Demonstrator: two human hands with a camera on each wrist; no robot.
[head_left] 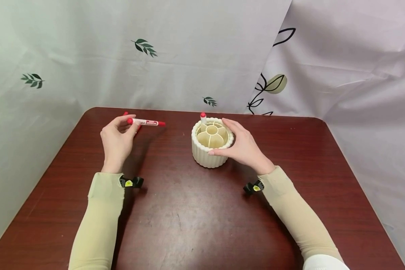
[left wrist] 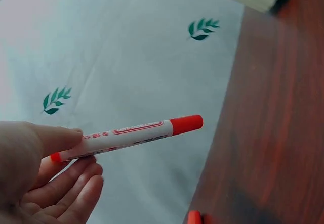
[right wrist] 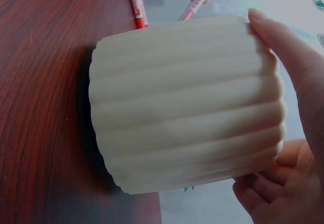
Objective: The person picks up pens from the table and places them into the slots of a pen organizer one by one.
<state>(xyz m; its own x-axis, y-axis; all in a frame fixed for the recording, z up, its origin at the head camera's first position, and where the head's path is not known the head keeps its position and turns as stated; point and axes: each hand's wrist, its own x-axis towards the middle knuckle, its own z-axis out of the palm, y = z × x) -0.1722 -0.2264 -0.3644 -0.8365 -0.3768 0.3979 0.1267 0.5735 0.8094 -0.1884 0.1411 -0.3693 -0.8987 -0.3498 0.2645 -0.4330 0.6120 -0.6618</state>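
My left hand point(head_left: 117, 138) pinches a red-capped white marker point(head_left: 146, 122) between thumb and fingers and holds it level above the table, its cap pointing right; the marker point(left wrist: 129, 135) shows clearly in the left wrist view. A cream ribbed pen holder point(head_left: 210, 144) with petal-shaped compartments stands mid-table. My right hand point(head_left: 242, 144) grips its right side, thumb on the rim. One red-capped marker point(head_left: 203, 120) stands upright in a rear compartment. The ribbed holder point(right wrist: 187, 102) fills the right wrist view, with my thumb point(right wrist: 286, 52) curled over its edge.
Another red marker point(right wrist: 137, 4) lies on the dark red wooden table point(head_left: 189, 210) behind my left hand; its red end point(left wrist: 195, 217) shows in the left wrist view. Leaf-print cloth point(head_left: 145, 47) hangs behind and along both sides of the table.
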